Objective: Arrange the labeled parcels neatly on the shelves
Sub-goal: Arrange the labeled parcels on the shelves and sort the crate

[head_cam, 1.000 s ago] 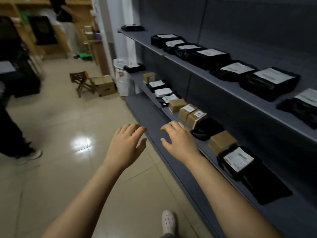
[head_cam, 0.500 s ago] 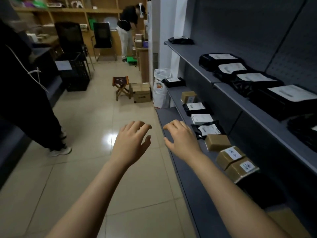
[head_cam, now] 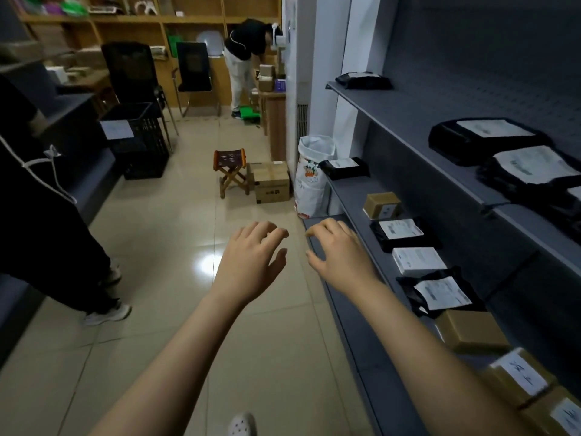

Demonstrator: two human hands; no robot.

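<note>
Grey metal shelves [head_cam: 352,196] run along my right. Labeled parcels lie on the middle shelf: a black bag [head_cam: 344,167] at the far end, a small brown box [head_cam: 382,205], a black bag [head_cam: 402,232], a white parcel [head_cam: 418,260], a crumpled black bag [head_cam: 440,294], then several brown boxes [head_cam: 471,330] nearest me. Black bags [head_cam: 484,136] sit on the upper shelf. My left hand [head_cam: 251,262] hovers over the floor, fingers loose, holding nothing. My right hand [head_cam: 341,253] hovers by the shelf's front edge, fingers relaxed, empty.
A person in black [head_cam: 41,215] stands close at my left. Ahead on the tiled floor are a folding stool [head_cam: 231,171], a cardboard box [head_cam: 270,182] and a white sack [head_cam: 312,177]. Another person [head_cam: 243,58] bends at a far desk, near chairs and a black crate [head_cam: 138,140].
My view has turned left and along the aisle, so the far room and the person at my left come into sight. Both hands stay raised and empty.
</note>
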